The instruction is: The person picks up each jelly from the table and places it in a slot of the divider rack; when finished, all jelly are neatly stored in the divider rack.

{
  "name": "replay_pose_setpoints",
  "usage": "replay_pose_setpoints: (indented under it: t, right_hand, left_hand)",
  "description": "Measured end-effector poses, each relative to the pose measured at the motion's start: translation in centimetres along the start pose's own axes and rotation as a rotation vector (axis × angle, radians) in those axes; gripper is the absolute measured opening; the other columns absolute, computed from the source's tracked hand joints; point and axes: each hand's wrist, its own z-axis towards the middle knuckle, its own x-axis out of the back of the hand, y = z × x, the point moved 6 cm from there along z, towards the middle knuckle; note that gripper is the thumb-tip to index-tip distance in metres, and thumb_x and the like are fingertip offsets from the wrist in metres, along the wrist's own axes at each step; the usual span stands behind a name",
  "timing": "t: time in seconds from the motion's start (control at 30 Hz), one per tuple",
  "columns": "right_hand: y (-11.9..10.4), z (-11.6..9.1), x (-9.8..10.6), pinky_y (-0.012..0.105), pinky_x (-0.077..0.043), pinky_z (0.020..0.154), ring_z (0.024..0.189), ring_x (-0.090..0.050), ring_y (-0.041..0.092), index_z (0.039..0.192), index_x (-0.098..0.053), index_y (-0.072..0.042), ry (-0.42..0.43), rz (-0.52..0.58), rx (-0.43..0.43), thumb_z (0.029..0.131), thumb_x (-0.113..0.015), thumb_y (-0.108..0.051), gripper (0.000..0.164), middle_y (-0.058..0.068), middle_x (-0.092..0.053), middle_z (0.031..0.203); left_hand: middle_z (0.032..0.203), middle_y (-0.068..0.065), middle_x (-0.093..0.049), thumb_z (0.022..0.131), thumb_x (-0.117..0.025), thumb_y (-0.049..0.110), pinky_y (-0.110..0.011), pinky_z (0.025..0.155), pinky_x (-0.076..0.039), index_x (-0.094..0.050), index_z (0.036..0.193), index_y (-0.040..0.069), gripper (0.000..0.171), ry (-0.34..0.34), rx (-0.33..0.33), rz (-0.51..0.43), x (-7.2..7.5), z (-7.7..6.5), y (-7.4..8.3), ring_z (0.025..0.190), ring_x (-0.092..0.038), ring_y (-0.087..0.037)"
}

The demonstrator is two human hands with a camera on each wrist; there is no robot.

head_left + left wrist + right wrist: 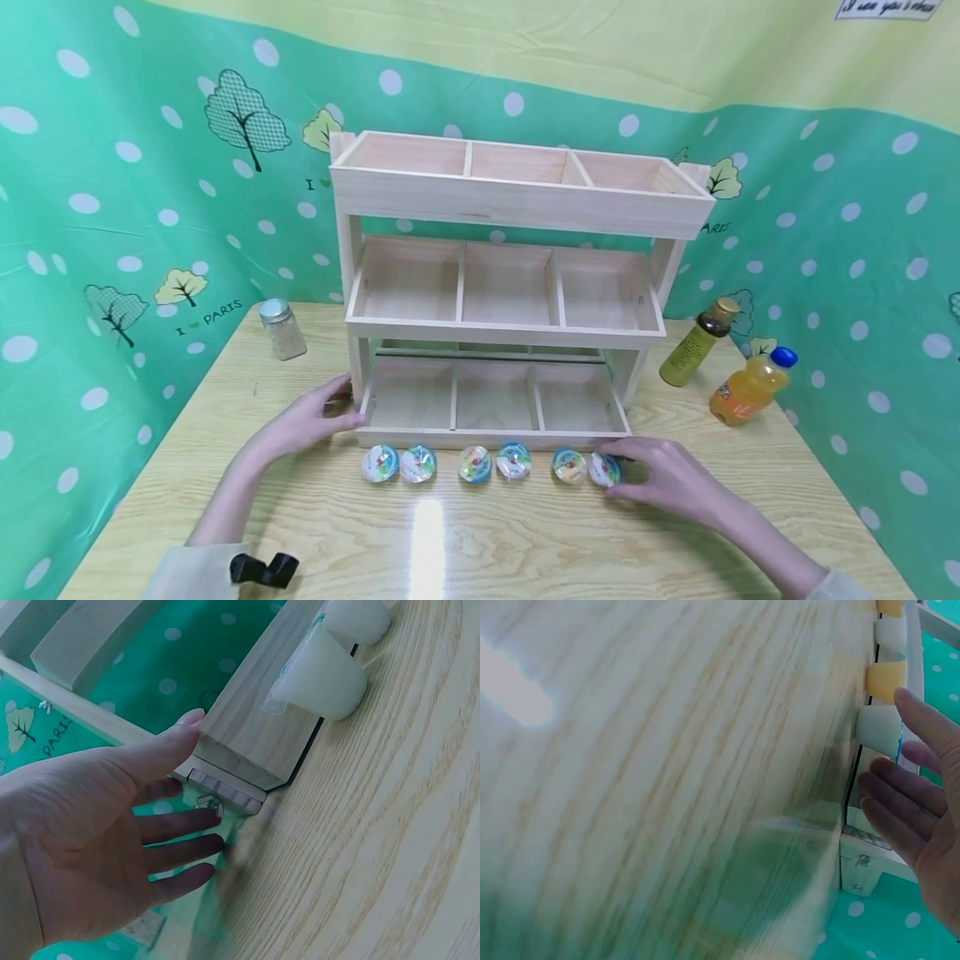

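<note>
A row of small jelly cups [475, 464] with printed film lids stands along the front of a three-tier wooden shelf [495, 335]. At the row's right end, my right hand [667, 477] has thumb and index finger at opposite edges of the last cup [604, 469]. That cup [879, 727] is whitish in the right wrist view, and the other fingers extend beside it. My left hand [311, 423] is at the shelf's lower left corner. In the left wrist view its thumb [169, 746] touches the wooden end, with the other fingers spread out loosely.
A lidded glass jar [283, 330] stands left of the shelf. To the right are a green-labelled bottle [693, 346] and an orange drink bottle [750, 387] with a blue cap. Dotted green cloth [112, 225] hangs behind the wooden table [337, 542].
</note>
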Motion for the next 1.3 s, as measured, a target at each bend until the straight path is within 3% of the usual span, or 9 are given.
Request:
replay_pose_setpoints:
  t: [0.4,0.6,0.77,0.9,1.1,1.3]
  right_hand:
    - [0.4,-0.1,-0.2,0.044,-0.063,0.092,0.11,-0.075,0.021,0.125,-0.074,-0.021,-0.068,0.028,-0.038,0.076,-0.09,-0.04,0.055,-0.003,-0.077,0.121]
    - [0.5,0.6,1.2,0.029,-0.064,0.083,0.097,-0.071,0.002,0.122,-0.074,-0.017,-0.129,0.142,-0.061,0.078,-0.09,-0.03,0.049,-0.005,-0.077,0.114]
    - [0.1,2.0,2.3,0.027,-0.064,0.08,0.092,-0.068,-0.002,0.122,-0.072,-0.012,-0.117,0.286,-0.03,0.079,-0.089,-0.02,0.046,-0.004,-0.075,0.108]
    - [-0.2,3.1,2.5,0.029,-0.064,0.08,0.091,-0.067,-0.001,0.123,-0.072,-0.012,-0.111,0.332,-0.032,0.081,-0.088,-0.022,0.046,-0.006,-0.074,0.106]
    - [-1.7,5.6,1.8,0.026,-0.064,0.084,0.095,-0.068,0.003,0.127,-0.071,-0.014,-0.11,0.427,-0.056,0.081,-0.088,-0.026,0.05,-0.003,-0.073,0.11]
    - [-4.2,9.3,0.7,0.031,-0.065,0.083,0.094,-0.071,0.009,0.126,-0.071,-0.011,-0.096,0.545,0.005,0.082,-0.088,-0.024,0.049,0.003,-0.074,0.111]
  left_hand:
    - [0.156,-0.035,-0.042,0.098,-0.071,0.036,-0.072,0.114,-0.038,-0.023,0.162,-0.001,0.088,-0.034,0.037,0.02,-0.1,0.6,0.1,0.144,-0.041,-0.055]
    - [0.156,-0.035,-0.04,0.098,-0.07,0.036,-0.072,0.115,-0.036,-0.02,0.163,-0.001,0.09,-0.033,0.048,0.018,-0.2,0.6,0.1,0.144,-0.04,-0.055]
    - [0.156,-0.035,-0.041,0.098,-0.07,0.035,-0.073,0.115,-0.035,-0.018,0.163,-0.001,0.091,-0.02,0.043,0.016,-0.1,0.6,0.0,0.144,-0.04,-0.055]
    - [0.155,-0.036,-0.042,0.098,-0.07,0.034,-0.073,0.115,-0.035,-0.018,0.163,-0.002,0.091,-0.023,0.02,0.008,-0.2,0.6,0.1,0.143,-0.042,-0.056]
    - [0.155,-0.036,-0.042,0.097,-0.071,0.033,-0.073,0.114,-0.037,-0.018,0.163,-0.001,0.091,-0.031,0.028,-0.006,-0.3,0.5,0.1,0.143,-0.042,-0.055]
    - [0.155,-0.035,-0.042,0.097,-0.071,0.032,-0.073,0.115,-0.035,-0.017,0.163,-0.001,0.091,-0.026,0.028,0.005,-0.3,0.5,-0.1,0.143,-0.042,-0.055]
